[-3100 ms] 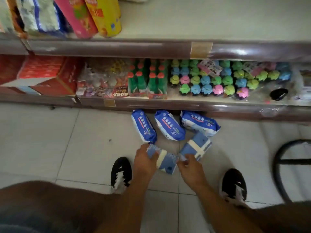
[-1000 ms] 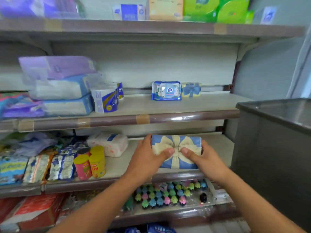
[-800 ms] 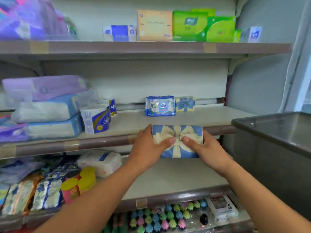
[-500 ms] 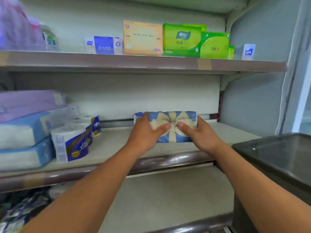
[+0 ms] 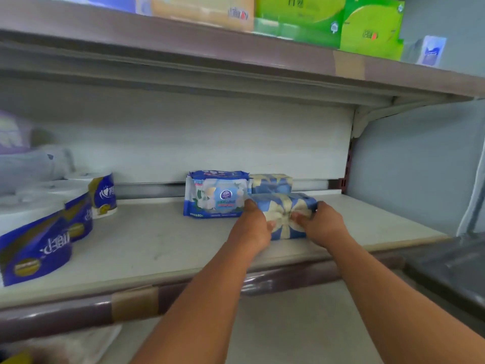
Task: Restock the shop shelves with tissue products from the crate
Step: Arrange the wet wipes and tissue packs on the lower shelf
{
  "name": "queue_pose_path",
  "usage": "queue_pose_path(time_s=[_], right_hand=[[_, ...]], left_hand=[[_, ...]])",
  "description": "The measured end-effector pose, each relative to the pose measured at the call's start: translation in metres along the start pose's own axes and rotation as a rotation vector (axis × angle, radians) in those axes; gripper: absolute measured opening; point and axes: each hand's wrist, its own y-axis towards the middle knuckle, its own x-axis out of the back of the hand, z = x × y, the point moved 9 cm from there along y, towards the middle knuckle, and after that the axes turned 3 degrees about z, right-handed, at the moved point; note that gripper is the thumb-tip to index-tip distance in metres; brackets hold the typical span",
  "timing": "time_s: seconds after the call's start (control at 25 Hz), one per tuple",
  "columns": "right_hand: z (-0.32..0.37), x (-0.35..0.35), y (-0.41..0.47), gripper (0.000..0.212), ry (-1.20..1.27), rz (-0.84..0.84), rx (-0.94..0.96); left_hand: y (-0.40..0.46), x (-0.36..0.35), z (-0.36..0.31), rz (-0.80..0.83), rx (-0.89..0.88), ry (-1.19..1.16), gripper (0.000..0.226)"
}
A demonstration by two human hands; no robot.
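A blue tissue pack with a cream bow print point(image 5: 284, 210) sits on the middle shelf point(image 5: 147, 243), held between both hands. My left hand point(image 5: 253, 227) grips its left end and my right hand point(image 5: 324, 225) grips its right end. Right behind it stands a matching bow-print pack point(image 5: 271, 183) against the back wall. A blue and white wet-wipe pack point(image 5: 216, 194) stands just left of both.
Toilet rolls in blue wrappers point(image 5: 39, 240) line the shelf's left side. The top shelf point(image 5: 236, 51) carries green tissue boxes point(image 5: 367, 27) and an orange box point(image 5: 210, 9). A grey metal crate point(image 5: 451, 269) stands at the right.
Both hands carried the bow-print pack up from the floor, past the lower shelves, and have set it down on the middle shelf in front of the matching pack.
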Motion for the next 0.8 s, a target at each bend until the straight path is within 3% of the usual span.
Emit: queue_pose_path(time_s=[0.24, 0.6, 0.8], right_hand=[[-0.006, -0.007, 0.041, 0.055, -0.034, -0.028, -0.08], [-0.007, -0.02, 0.079, 0.044, -0.096, -0.017, -0.104], [-0.012, -0.023, 0.091, 0.052, -0.046, -0.075, -0.106]], left_hand=[[0.039, -0.006, 0.0, -0.046, 0.074, 0.143, 0.05], [0.068, -0.01, -0.011, -0.011, 0.069, 0.384, 0.033], [0.083, -0.014, -0.005, -0.077, 0.083, 0.336, 0.05]])
